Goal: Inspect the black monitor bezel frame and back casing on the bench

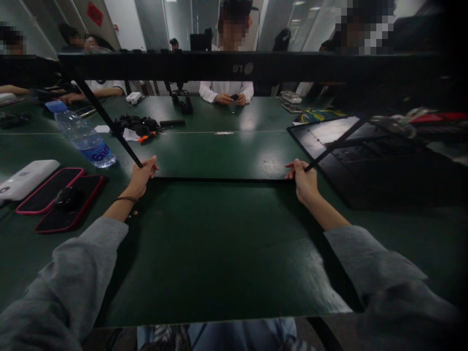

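Observation:
Both my hands hold a black monitor bezel (164, 67), an open rectangular frame with an LG logo, reversed, on its wide far bar. It is tilted, its far bar raised and its thin near bar low over the green table (226, 253). My left hand (144, 174) is closed around the near left corner. At the near right corner, my right hand (304, 179) grips the frame with thumb and fingers. Through the opening the tabletop shows. Whether the near bar touches the table I cannot tell.
On the left are a water bottle (82, 134), two red-edged phones (51, 190), a black mouse (68, 198) and a white power bank (29, 178). A dark flat panel (365, 165) lies right. Across the table, a person in white sleeves (208, 91) handles a small black object.

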`<state>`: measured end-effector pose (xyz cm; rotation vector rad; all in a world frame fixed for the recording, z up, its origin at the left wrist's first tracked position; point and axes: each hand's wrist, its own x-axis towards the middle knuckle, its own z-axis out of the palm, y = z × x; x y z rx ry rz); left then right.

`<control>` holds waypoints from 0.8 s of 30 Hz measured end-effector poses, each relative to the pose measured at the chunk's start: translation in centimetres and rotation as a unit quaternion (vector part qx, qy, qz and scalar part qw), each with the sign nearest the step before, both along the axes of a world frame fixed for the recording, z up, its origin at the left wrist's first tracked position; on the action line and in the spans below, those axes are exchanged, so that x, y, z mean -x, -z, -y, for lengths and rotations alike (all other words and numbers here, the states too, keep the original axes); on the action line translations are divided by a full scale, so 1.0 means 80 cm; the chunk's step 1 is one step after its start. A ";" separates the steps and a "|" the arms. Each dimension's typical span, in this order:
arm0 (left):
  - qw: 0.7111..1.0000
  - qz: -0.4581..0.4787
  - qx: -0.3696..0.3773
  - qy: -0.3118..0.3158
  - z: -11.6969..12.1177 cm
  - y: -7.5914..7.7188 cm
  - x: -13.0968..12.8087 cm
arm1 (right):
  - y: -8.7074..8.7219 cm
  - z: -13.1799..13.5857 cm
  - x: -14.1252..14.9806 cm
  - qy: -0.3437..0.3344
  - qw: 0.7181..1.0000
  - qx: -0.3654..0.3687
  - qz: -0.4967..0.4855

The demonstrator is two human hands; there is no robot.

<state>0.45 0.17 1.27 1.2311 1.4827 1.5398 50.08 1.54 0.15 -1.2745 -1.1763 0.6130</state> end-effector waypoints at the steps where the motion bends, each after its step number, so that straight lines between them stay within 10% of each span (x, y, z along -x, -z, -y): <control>1: 1.000 0.001 -0.001 -0.001 0.000 0.000 0.000 | 0.000 0.000 0.000 0.001 1.000 0.002 0.001; 24: 1.000 0.000 -0.001 -0.004 0.002 -0.003 -0.002 | 0.002 -0.002 -0.002 0.000 1.000 0.001 -0.010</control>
